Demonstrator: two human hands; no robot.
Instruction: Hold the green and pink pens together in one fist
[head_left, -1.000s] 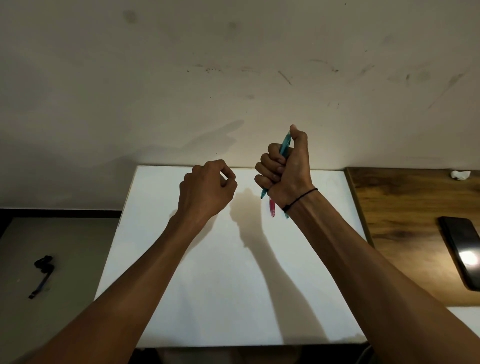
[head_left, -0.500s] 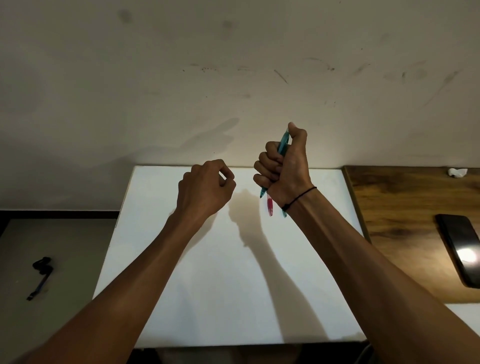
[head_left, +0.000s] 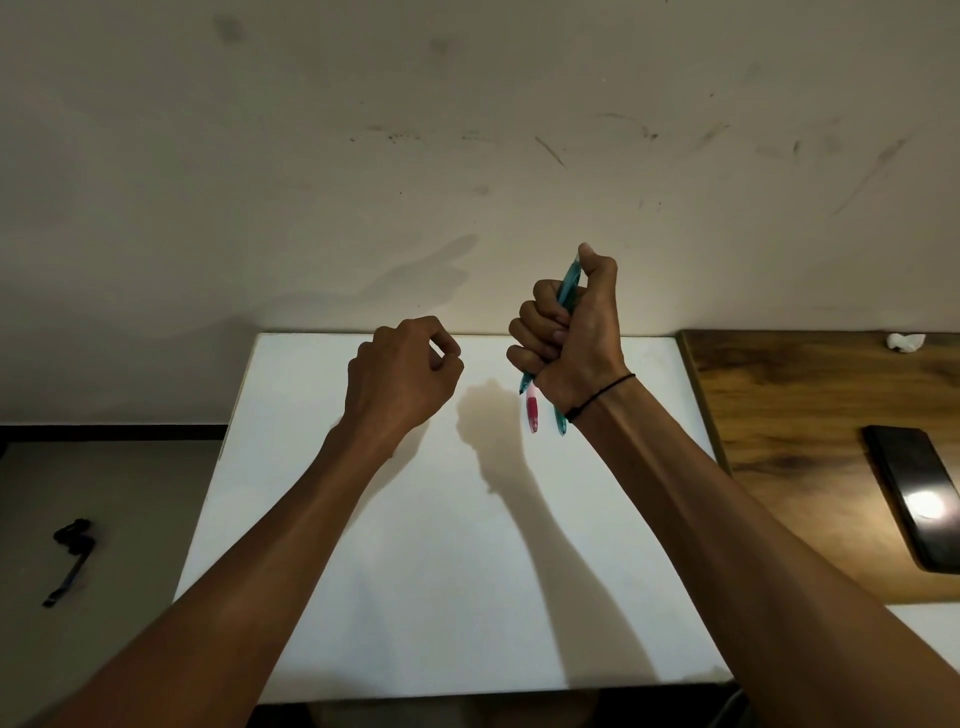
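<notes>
A bundle of pens (head_left: 566, 291) is gripped in the fist of the right hand (head_left: 571, 332), held upright above the far edge of the white table (head_left: 415, 545). At least two teal barrels and one pink pen (head_left: 532, 413) can be made out, the pink one hanging lowest beneath the fist. The thumb is pressed against the top of a teal barrel. The left hand (head_left: 405, 369) is held just to the left, its fingers curled with nothing seen between them.

The pink pen could be lost from the bundle, since little of it appears to be enclosed by the fingers; a loosened grip would let it drop onto the table and perhaps roll off. The phone (head_left: 914, 493) on the wooden desk (head_left: 789, 415) at the right lies well apart.

No brand, label or writing can be read on the pens or elsewhere.
</notes>
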